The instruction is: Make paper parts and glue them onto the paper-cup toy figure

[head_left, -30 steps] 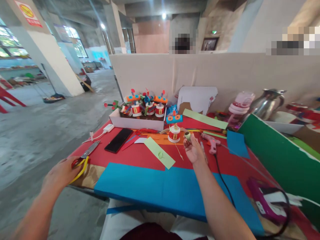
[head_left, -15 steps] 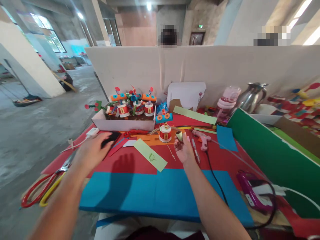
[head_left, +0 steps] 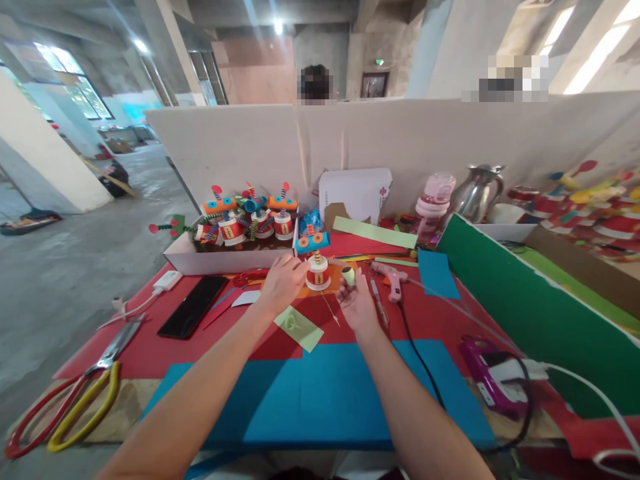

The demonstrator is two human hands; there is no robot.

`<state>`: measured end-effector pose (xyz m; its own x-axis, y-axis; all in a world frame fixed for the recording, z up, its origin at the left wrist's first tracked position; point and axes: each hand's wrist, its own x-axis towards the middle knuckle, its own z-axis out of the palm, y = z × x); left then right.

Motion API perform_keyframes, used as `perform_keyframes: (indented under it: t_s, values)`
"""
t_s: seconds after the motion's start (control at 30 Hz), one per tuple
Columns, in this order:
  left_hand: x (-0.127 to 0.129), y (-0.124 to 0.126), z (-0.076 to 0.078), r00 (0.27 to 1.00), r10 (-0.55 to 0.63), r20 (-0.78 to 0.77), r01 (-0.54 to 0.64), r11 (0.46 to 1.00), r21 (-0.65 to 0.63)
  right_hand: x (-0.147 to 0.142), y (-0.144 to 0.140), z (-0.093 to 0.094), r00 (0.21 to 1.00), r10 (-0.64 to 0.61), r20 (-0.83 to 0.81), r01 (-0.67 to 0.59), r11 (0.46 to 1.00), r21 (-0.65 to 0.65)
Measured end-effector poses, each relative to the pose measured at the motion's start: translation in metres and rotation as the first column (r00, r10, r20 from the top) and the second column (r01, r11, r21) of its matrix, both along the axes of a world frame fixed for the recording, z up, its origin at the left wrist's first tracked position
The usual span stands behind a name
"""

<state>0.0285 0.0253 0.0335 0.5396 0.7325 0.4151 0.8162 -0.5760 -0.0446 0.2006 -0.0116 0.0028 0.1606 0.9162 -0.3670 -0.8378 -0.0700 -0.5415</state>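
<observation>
A small roll of pale green paper (head_left: 348, 275) is held upright in my right hand (head_left: 357, 303), its fingers curled round it. To the left, my left hand (head_left: 284, 283) has its fingers drawn together against the left side of a paper-cup figure (head_left: 318, 275). That figure has a red and white cup body, a coiled neck and a blue tube head with orange eyes. Its left coiled arm is hidden by my left hand, so what the fingers pinch cannot be made out. Below lies a pale green paper strip (head_left: 310, 337), partly under my left wrist.
A white box (head_left: 235, 262) with several similar figures stands behind left. Right of my right hand lie a pen (head_left: 379, 303) and a pink glue gun (head_left: 393, 280) with its cord. A black phone (head_left: 193, 308) and large scissors (head_left: 107, 363) lie left. A green-sided box (head_left: 525, 320) borders the right.
My left hand has moved right, from beside the phone to the paper-cup figure, uncovering the phone. My right hand still holds the green paper roll. The whole view has shifted a little.
</observation>
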Motion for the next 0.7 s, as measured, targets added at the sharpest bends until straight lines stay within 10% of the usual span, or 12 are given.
perform_keyframes:
  t_s: [0.37,0.57,0.7]
  values:
    - [-0.010,-0.020,-0.001,0.907,-0.192,0.374,0.296,0.923,-0.245,0.005,0.004,-0.006,1.000,0.021,0.002,-0.021,0.998,0.065]
    - [-0.002,0.000,-0.004,0.949,0.253,0.186,-0.217,0.957,-0.195,0.004,0.002,-0.001,0.999,0.007,-0.051,-0.007,1.000,0.012]
    - [0.017,0.007,-0.013,0.938,0.329,0.111,-0.295,0.924,-0.244,0.005,0.002,0.000,0.999,0.000,-0.050,-0.001,1.000,-0.029]
